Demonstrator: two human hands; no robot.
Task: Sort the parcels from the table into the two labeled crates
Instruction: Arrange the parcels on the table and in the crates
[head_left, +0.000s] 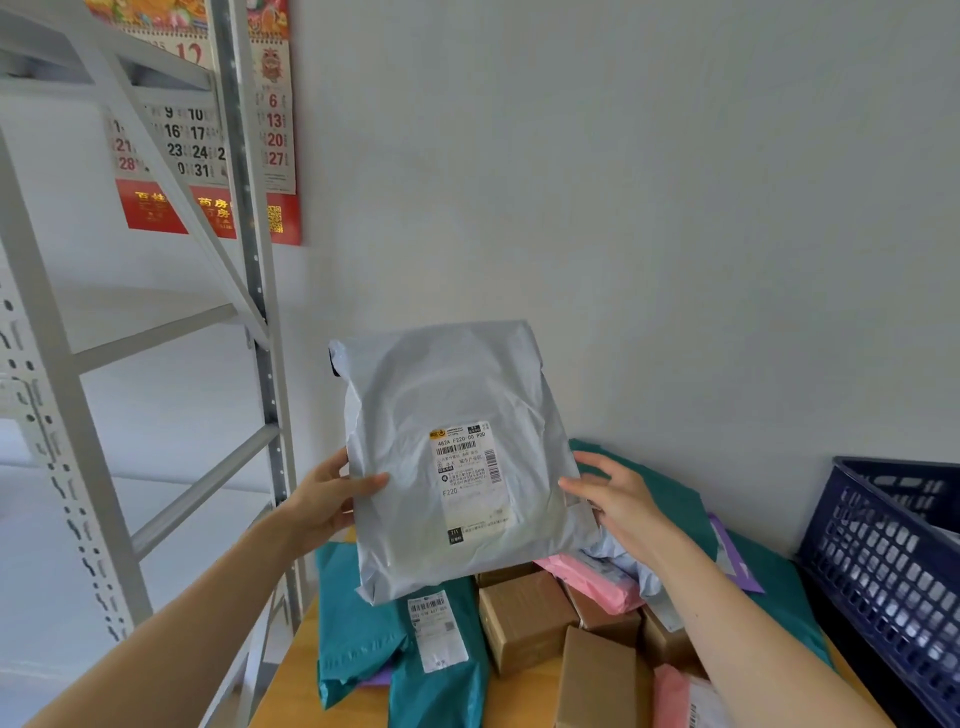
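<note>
the left grip (332, 501) holds the grey parcel (452, 457) at its left edge, thumb on the front, fingers behind. the right grip (615, 499) pinches the right edge, thumb tip on the front. the parcel is upright in the air above the desk (296, 696), its white label (470, 478) facing the camera. under it lie teal bags (363, 639), brown boxes (524, 618) and pink bags (608, 582). a dark blue crate (883, 561) stands at the right, a grey metal shelf (260, 312) at the left.
</note>
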